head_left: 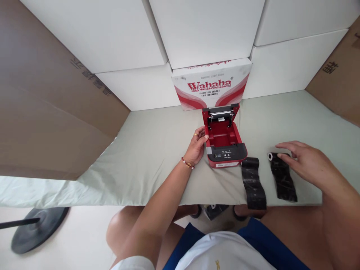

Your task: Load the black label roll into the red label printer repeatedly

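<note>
A small red and black label printer [226,153] stands on the cloth with its lid [221,112] raised and its red inner bay showing no roll. My left hand [199,144] holds the printer's left side, thumb at the rim and fingers along the wall behind. To the right lies a black roll [277,157] with a white core at its end and a loose strip trailing toward me. Over this roll is my right hand [303,159], thumb near its front and fingers stretched beyond it, apart. Between printer and roll, a separate black strip [253,183] hangs past the table edge.
Pale green cloth [157,150] covers the table. Behind the printer stands a white and red water carton [210,84], backed by white boxes [135,86]. Brown cardboard [56,93] walls the left, with another brown panel [334,78] at right. A black round base [39,228] is on the floor.
</note>
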A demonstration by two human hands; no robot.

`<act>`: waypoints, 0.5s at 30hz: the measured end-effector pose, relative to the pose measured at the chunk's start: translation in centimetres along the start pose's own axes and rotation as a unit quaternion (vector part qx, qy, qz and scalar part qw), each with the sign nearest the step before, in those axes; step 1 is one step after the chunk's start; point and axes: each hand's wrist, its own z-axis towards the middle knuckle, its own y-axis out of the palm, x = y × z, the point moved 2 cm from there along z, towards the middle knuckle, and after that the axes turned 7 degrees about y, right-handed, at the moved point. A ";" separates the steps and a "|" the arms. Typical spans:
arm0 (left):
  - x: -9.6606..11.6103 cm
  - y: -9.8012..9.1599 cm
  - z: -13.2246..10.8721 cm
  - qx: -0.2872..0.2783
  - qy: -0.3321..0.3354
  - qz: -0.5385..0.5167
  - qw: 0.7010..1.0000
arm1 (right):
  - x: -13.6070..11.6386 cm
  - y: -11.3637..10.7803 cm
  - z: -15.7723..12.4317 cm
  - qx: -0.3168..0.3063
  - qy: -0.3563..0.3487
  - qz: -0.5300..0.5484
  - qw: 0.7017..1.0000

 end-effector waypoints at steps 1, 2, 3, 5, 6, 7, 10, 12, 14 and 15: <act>0.0 0.0 0.0 0.001 -0.001 -0.002 1.000 | 0.9 0.1 0.2 -0.014 -0.014 -0.006 1.000; 0.1 0.1 0.0 0.002 -0.001 -0.002 1.000 | 1.7 0.3 0.3 -0.029 -0.029 -0.001 0.999; 0.1 0.1 -0.1 0.002 -0.002 -0.002 1.000 | 2.2 0.5 0.3 -0.042 -0.043 0.008 0.998; 0.2 0.1 -0.1 0.002 -0.003 -0.002 1.000 | 2.8 0.8 0.3 -0.049 -0.052 0.023 0.997; 0.2 0.1 0.0 0.002 -0.003 -0.004 1.000 | 2.9 0.8 0.2 -0.049 -0.050 0.027 0.997; 0.2 0.1 0.0 0.002 -0.003 -0.006 1.000 | 2.7 0.8 0.2 -0.051 -0.049 0.031 0.997; 0.0 0.0 0.1 0.006 -0.001 -0.009 1.000 | 1.4 -0.1 -0.1 -0.052 -0.052 0.044 0.996; -0.1 0.0 0.1 0.004 0.002 -0.005 1.000 | 0.3 -1.1 -0.6 -0.024 -0.054 0.051 0.997; -0.1 -0.1 0.0 -0.001 0.006 -0.002 1.000 | -0.6 -2.4 -1.8 0.015 -0.055 0.059 0.997; -0.1 -0.1 0.0 -0.005 0.007 -0.001 1.000 | -0.8 -3.0 -2.6 0.027 -0.060 0.064 0.996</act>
